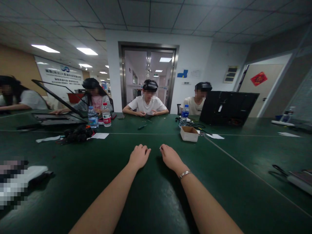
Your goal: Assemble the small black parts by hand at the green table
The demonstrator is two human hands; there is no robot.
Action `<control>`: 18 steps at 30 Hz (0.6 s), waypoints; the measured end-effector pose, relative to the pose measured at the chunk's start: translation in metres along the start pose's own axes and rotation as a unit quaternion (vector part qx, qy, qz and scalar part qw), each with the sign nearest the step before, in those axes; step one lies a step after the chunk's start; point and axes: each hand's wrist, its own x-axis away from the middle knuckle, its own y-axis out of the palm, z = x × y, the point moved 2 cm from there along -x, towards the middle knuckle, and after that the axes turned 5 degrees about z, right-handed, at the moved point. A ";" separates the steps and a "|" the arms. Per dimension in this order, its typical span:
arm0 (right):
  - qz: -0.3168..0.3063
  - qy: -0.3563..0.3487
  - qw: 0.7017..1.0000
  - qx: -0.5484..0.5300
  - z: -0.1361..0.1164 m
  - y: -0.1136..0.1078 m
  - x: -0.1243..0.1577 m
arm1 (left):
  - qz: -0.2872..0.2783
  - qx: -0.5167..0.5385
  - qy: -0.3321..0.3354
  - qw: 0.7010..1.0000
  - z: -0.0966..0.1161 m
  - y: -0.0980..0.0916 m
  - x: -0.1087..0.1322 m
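Note:
My left hand [139, 156] rests on the dark green table [156, 195] with its fingers curled under, and nothing shows in it. Close beside it lies my right hand [171, 157], also curled, with a small pale glint at its fingertips that I cannot make out. A silver bracelet [185, 174] sits on my right wrist. The two hands are a few centimetres apart and do not touch.
An open cardboard box [189, 133] stands beyond my right hand. Water bottles [93, 117] and a black laptop [227, 108] stand farther back. Three people sit across the table and another at the far left. A black tangle of cables [76, 134] lies left.

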 end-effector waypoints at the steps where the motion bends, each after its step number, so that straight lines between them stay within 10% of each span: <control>1: -0.001 0.010 1.000 0.005 0.012 -0.006 0.005 | -0.011 -0.041 0.021 0.999 -0.010 -0.007 0.004; 11: -0.040 0.190 0.974 0.116 0.187 -0.078 0.103 | 0.083 -0.417 -0.058 0.903 -0.206 -0.145 0.110; 18: -0.042 0.220 0.968 0.110 0.207 -0.086 0.113 | -0.005 -0.323 -0.132 0.937 -0.262 -0.163 0.153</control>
